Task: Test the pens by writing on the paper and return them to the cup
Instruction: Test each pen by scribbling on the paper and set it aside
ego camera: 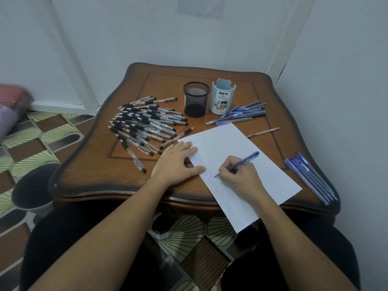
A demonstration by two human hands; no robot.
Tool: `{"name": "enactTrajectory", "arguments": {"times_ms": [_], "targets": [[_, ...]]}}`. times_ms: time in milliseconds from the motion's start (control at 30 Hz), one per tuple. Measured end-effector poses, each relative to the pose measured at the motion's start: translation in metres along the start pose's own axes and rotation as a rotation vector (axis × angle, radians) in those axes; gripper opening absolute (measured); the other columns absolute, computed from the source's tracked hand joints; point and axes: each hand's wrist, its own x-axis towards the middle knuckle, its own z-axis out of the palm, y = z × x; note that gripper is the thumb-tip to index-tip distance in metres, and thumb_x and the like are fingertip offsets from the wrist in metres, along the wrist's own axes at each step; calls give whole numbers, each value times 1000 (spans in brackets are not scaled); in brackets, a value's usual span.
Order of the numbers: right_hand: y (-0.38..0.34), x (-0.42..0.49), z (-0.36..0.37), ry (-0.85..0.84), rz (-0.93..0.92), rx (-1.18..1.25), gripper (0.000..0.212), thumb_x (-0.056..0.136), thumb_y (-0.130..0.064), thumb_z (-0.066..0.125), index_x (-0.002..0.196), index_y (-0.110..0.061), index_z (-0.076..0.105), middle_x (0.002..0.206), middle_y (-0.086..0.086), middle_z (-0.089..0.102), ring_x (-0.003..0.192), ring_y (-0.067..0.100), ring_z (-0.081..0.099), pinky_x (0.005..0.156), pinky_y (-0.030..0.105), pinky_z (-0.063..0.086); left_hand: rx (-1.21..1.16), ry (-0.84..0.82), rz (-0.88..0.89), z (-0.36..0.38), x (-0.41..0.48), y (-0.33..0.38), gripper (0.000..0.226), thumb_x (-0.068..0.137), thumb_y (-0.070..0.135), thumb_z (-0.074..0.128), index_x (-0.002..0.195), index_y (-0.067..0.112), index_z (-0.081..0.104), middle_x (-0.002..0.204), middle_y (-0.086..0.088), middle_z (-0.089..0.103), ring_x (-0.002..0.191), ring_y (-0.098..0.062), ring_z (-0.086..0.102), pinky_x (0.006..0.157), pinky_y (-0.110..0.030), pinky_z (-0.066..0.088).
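Note:
My right hand [241,177] grips a blue pen [244,161], its tip touching the white paper [241,143] beside a column of small written marks along the sheet's left edge. My left hand [177,162] lies flat with straight fingers on the paper's left edge and the table. A black mesh cup [196,99] and a light blue desk-organizer cup [222,97] stand at the back of the table; I see no pens sticking out of either. A big heap of black-grip pens [144,124] lies left of the cups.
Several blue pens [241,114] lie behind the paper, and more blue pens [310,177] lie along the right edge of the wooden table [94,171]. A single pen [262,132] lies right of the sheet. A dark bin [33,185] stands on the floor at left.

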Motion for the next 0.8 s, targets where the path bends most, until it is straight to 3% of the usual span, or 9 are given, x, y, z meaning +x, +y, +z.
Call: {"name": "enactTrajectory", "arguments": {"times_ms": [67,200,267,333,400,533,600,800], "targets": [[1,2,0,36,21,34,17,90,-9,61,73,-8,61,62,-6,56,62,4,48,56,19,35,-1,-4,0,0,0,0,76,83,71,52,148,34,36,159,10,24,148,-11,14,120,-37,8],[-1,9,-6,139,153,376,28,102,-25,51,89,-3,62,71,2,61,61,6,53,58,16,44,-7,-6,4,0,0,-1,76,83,71,52,148,34,36,159,10,23,148,-11,14,120,-37,7],[0,11,-9,127,171,417,34,103,-29,47,94,1,62,78,7,63,58,9,50,56,17,41,-9,-8,4,-1,0,0,76,84,71,52,148,34,36,159,10,23,148,-11,14,120,-36,7],[-1,12,-12,92,161,487,27,101,-24,49,95,0,58,80,9,65,57,13,49,56,21,42,-6,-10,4,-1,-1,0,76,84,71,52,148,34,35,159,10,23,148,-11,14,120,-36,7],[-3,13,-14,39,167,524,23,97,-22,54,109,-3,52,77,11,66,54,14,50,57,24,42,-4,-12,7,-2,-1,0,76,84,71,51,148,34,35,159,10,23,148,-11,14,119,-36,7],[-6,16,-13,-23,228,483,82,81,-32,67,148,-34,20,77,17,67,53,15,50,55,26,42,-4,-20,4,-3,-1,1,76,84,71,51,148,34,34,160,10,22,148,-11,13,120,-36,6],[-5,16,-13,-42,198,488,94,85,-29,66,154,-38,3,81,19,68,54,16,54,54,27,45,-5,-20,2,-3,-1,1,76,84,71,51,148,34,34,160,10,22,148,-11,13,120,-36,6],[-7,17,-13,-23,216,442,71,103,-15,46,157,-34,5,87,17,72,62,20,60,57,26,52,-11,-16,12,-3,-2,0,76,84,71,51,149,33,35,160,9,22,148,-11,13,119,-34,5]]}}
